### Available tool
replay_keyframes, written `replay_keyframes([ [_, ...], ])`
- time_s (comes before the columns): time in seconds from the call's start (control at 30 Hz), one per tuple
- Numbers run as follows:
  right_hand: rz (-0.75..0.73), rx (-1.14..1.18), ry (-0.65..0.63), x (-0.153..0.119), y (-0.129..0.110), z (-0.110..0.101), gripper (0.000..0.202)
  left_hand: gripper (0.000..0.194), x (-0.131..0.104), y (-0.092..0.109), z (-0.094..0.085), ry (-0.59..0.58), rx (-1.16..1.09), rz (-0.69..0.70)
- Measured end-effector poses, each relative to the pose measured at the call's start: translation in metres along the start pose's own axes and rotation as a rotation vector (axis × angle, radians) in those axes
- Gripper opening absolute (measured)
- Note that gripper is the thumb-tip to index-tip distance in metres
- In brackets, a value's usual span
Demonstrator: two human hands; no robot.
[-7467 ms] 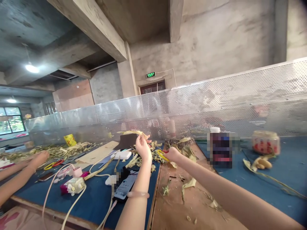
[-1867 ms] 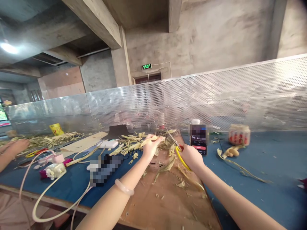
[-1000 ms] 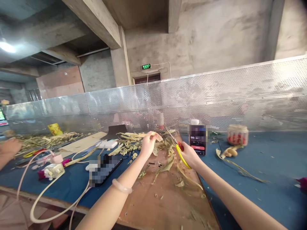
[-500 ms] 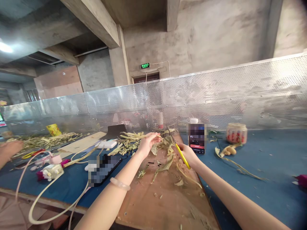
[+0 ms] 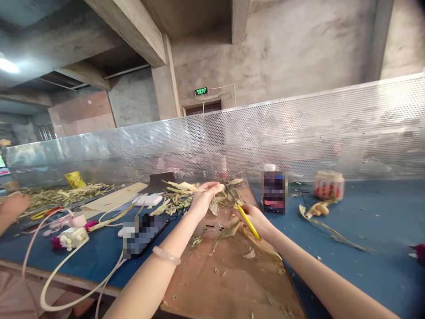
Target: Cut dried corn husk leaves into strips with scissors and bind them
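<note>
My left hand [image 5: 206, 198] is closed around dried, pale leafy plant material [image 5: 215, 206] above the brown board. In my right hand [image 5: 257, 221] is a tool with a yellow handle [image 5: 248, 223], probably scissors, its dark blade end reaching up to the leaves by my left fingers. Whether the blades touch the leaves I cannot tell. Loose dried leaves and scraps [image 5: 229, 232] lie below my hands on the brown board [image 5: 219, 288]. A pile of dried stalks and leaves [image 5: 175, 201] sits to the left of my left hand.
A propped phone [image 5: 274, 191] stands beyond my right hand, with a jar [image 5: 328, 185] farther right. Left are another phone [image 5: 146, 239], white cables [image 5: 49, 305] and a clear box [image 5: 73, 238]. A co-worker's hand [image 5: 16, 206] is at the far left. A perforated metal panel [image 5: 299, 137] runs behind.
My right hand has moved slightly left with the yellow-handled tool, bringing its blade end closer to my left hand. My left hand stays nearly in place.
</note>
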State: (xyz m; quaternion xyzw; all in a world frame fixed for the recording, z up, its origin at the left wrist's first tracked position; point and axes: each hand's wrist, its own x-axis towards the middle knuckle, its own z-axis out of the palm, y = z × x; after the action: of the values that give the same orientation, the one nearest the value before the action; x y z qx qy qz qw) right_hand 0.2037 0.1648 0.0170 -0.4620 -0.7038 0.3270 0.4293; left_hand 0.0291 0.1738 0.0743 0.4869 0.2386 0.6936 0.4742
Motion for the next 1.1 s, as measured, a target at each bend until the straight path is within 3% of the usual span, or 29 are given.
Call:
replay_keyframes([
  [0.1, 0.01, 0.036, -0.02, 0.001, 0.001, 0.002, 0.034, 0.035, -0.002, 0.003, 0.002, 0.0, -0.029, -0.043],
  [0.3, 0.043, 0.14, -0.079, -0.003, -0.001, 0.007, 0.035, 0.014, 0.002, 0.003, 0.003, 0.093, -0.17, -0.098],
  [0.67, -0.019, 0.098, -0.085, -0.018, -0.02, 0.009, 0.021, 0.017, -0.009, 0.007, 0.02, 0.147, -0.319, -0.179],
  [1.1, -0.041, 0.007, -0.067, -0.02, -0.021, 0.005, 0.019, 0.016, -0.005, 0.007, 0.014, 0.134, -0.34, -0.18],
])
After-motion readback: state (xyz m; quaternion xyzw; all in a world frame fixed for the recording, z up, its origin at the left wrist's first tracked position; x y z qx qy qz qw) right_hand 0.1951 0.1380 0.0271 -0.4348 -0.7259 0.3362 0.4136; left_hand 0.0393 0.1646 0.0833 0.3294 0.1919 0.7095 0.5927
